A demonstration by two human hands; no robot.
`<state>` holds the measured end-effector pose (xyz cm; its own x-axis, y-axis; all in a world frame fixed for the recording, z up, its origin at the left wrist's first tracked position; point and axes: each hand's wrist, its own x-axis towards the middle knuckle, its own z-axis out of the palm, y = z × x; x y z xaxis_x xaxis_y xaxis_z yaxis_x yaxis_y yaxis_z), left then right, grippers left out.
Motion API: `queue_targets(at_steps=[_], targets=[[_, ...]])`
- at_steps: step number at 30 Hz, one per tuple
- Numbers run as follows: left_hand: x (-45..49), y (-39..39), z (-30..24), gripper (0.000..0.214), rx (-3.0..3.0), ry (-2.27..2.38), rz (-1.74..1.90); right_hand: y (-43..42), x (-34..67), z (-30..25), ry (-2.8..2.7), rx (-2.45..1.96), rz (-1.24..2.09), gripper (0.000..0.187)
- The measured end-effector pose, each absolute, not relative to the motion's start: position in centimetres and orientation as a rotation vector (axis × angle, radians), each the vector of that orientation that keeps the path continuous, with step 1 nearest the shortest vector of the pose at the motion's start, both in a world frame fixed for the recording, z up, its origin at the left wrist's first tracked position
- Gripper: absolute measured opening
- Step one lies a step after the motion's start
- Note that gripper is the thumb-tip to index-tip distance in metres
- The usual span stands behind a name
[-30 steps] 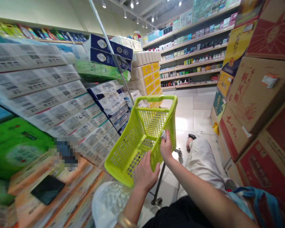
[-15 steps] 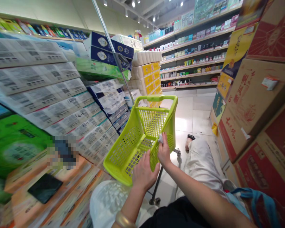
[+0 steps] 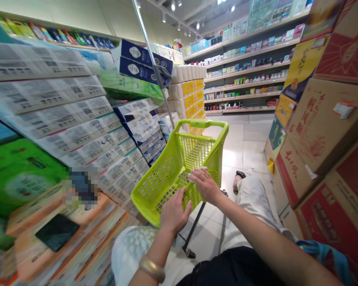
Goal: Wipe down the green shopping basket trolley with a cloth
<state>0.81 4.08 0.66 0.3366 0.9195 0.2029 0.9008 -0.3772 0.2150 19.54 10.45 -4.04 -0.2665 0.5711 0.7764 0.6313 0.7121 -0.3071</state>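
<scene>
A lime-green plastic cart basket [image 3: 167, 174] tilts toward me on a thin metal stand with small wheels. My left hand [image 3: 173, 212] grips the basket's near corner, fingers curled over the rim. My right hand [image 3: 204, 183] lies on the basket's right side wall, fingers stretched over a small white cloth [image 3: 193, 174] pressed against the mesh. My knees in pale trousers [image 3: 250, 198] show below the basket.
Stacked tissue and paper packs [image 3: 77, 127] rise on the left, with a black phone [image 3: 56, 232] lying on orange boxes. Cardboard cartons [image 3: 322, 131] wall the right side. A tiled aisle [image 3: 241, 139] leads to far shelves of goods. A blue bag strap [image 3: 325, 254] sits at lower right.
My right hand has shifted from the basket's inside wall to lie flatter on its side, fingers spread over the cloth. The basket has tipped a little lower toward me. My left hand keeps its grip.
</scene>
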Motion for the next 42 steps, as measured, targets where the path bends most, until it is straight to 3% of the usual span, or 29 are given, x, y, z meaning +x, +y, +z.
queue_targets(at_steps=[4,11,18,27,35,39,42], targets=[[0.6,3.8,0.3,0.051,2.519,1.699,0.51,11.5,20.4,-2.7,-1.744,-1.094,-0.104,0.054],[0.9,3.2,0.2,0.048,2.546,1.678,0.487,8.6,17.2,-2.1,-2.118,-0.832,-0.073,0.044],[-0.1,3.3,0.2,0.045,2.563,1.62,0.532,9.7,20.9,-1.1,-1.936,-1.116,-0.204,0.041],[-0.3,3.2,-0.7,0.045,2.708,1.631,0.527,6.5,17.8,-3.2,-2.074,-0.981,-0.189,0.05],[-0.8,3.3,0.1,0.045,2.706,1.608,0.51,7.6,22.1,-2.2,-1.658,-1.38,-0.373,0.045],[0.6,3.6,0.7,0.036,2.688,1.688,0.662,6.5,19.5,-2.9,-1.74,-1.255,-0.311,0.049],[2.5,4.3,1.3,0.042,2.611,1.649,0.798,5.2,17.4,-4.1,-1.843,-1.064,-0.249,0.05]])
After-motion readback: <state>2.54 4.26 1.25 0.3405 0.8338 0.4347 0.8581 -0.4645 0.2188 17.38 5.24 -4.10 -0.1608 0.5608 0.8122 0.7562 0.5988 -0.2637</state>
